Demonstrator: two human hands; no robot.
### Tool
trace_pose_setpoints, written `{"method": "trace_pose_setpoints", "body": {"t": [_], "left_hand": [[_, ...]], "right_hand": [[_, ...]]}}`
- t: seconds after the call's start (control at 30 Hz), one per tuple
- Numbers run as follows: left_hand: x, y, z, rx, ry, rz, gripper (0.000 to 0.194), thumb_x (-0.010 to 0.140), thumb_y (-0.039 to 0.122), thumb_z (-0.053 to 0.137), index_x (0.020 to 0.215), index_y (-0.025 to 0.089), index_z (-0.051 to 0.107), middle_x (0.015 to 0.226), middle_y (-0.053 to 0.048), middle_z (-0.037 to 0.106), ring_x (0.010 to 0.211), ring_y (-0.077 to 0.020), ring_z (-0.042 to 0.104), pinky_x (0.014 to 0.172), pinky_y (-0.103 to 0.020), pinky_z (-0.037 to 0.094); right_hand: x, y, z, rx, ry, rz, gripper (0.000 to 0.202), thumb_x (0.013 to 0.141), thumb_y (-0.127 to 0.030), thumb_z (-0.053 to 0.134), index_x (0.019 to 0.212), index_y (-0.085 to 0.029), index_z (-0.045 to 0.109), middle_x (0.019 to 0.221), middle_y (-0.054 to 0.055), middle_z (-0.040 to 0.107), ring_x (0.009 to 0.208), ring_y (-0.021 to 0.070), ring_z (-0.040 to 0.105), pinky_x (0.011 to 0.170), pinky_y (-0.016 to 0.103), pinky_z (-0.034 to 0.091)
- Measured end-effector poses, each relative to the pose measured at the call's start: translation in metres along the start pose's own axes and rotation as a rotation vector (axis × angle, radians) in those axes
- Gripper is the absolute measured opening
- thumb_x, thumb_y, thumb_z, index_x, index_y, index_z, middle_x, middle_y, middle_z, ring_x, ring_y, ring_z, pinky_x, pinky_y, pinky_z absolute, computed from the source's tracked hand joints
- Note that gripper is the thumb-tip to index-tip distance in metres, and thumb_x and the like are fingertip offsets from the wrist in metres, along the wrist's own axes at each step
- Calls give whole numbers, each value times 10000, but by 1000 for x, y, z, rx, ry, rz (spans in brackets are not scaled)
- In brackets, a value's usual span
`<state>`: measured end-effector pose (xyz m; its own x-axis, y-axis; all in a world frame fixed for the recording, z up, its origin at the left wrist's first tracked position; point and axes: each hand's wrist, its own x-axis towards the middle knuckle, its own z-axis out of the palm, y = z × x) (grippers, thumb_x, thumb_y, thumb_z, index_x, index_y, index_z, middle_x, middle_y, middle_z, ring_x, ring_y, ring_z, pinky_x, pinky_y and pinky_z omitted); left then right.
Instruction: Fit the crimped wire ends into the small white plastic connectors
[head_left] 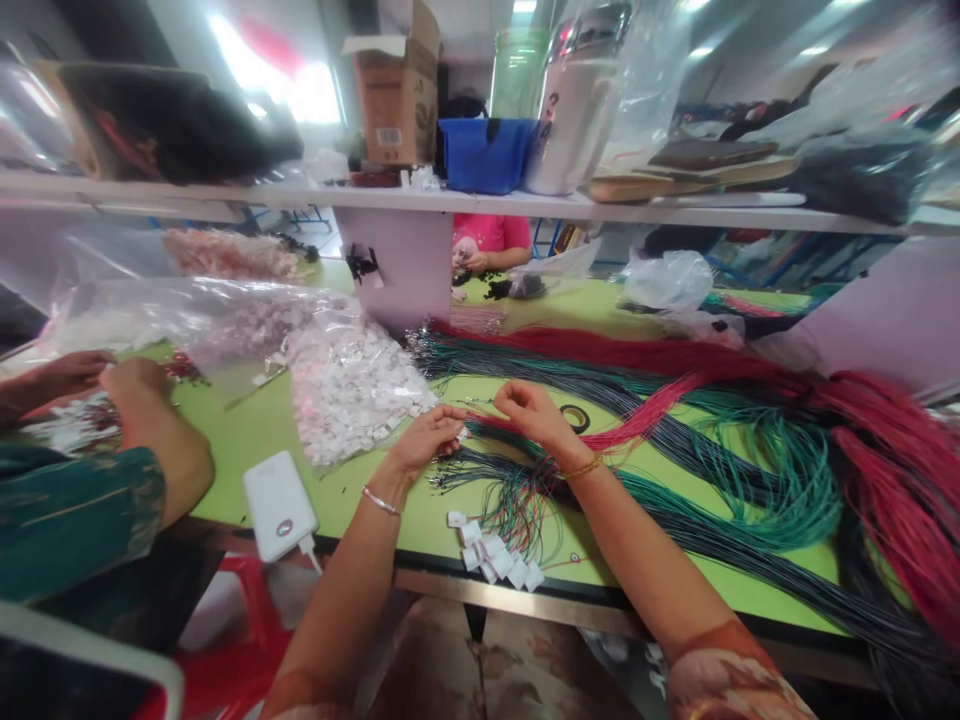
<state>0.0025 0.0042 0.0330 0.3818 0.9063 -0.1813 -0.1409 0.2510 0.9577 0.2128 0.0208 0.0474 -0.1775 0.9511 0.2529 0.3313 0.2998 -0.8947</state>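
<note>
My left hand point(429, 440) is closed round a small white connector point(462, 434) above the green tabletop, near the bare ends of the wires. To its right, my right hand point(531, 412) is pinched over the red wires point(645, 415); what its fingertips hold is too small to make out. Dark and green wires point(510, 470) fan out below both hands. Near the table's front edge lies a pile of white connectors point(499, 556) with thin coloured wires attached. A clear bag of white connectors point(352, 385) rests just left of my left hand.
A white power bank point(280, 508) with a cable lies at the front left. Beside it are a co-worker's arms point(161, 430). A tape roll point(575, 418) sits behind my right wrist. A shelf point(420, 200) holding a blue bin point(487, 155) spans the back; long wire bundles cover the right.
</note>
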Motion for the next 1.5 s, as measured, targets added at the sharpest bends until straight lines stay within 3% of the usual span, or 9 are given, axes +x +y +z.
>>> {"method": "trace_pose_setpoints", "body": {"t": [0.23,0.7,0.87,1.13,1.3,1.4,1.5], "left_hand": [[3,-4,4,-161,-4,56,340,642,314,808,870,126,639,776,-21,644,614,-64,543,598,-190,426],[7,-8,6,-287,-14,87,319,645,292,818,845,121,638,919,-47,680,693,-67,569,676,-194,466],[8,-9,9,-257,44,73,339,602,281,844,841,118,668,878,-50,696,665,-73,569,658,-203,474],[13,-15,4,-271,100,-6,246,633,205,806,841,115,710,793,-44,690,662,-79,585,669,-203,495],[14,-19,6,-247,66,27,270,618,233,822,837,115,717,756,-35,677,648,-76,579,668,-207,490],[15,-20,5,-258,81,34,301,601,258,834,848,125,725,760,-32,683,654,-77,586,663,-200,490],[15,-20,6,-259,85,39,333,572,277,851,844,127,731,778,-35,691,652,-78,591,663,-197,491]], "right_hand": [[-9,-26,19,95,-60,-45,208,773,-359,583,734,-155,593,655,-17,559,588,90,435,579,218,368],[-12,3,22,-64,-73,13,229,746,-344,566,640,-143,595,571,-40,494,561,80,390,542,203,304],[-20,3,30,-159,-63,-57,215,783,-330,532,655,-160,563,579,-28,493,550,90,384,536,207,311],[-30,1,38,-516,-33,-208,161,837,-252,480,833,-169,617,679,37,598,605,139,489,615,242,357],[-27,8,41,-350,-14,-71,191,855,-305,484,752,-172,575,648,11,583,542,113,447,548,223,333],[-27,8,39,-278,-42,-78,205,867,-314,479,753,-171,574,663,5,593,550,108,445,551,216,336],[-30,3,40,-352,-41,-100,198,867,-284,472,732,-175,566,616,0,567,531,111,427,543,227,310]]}}
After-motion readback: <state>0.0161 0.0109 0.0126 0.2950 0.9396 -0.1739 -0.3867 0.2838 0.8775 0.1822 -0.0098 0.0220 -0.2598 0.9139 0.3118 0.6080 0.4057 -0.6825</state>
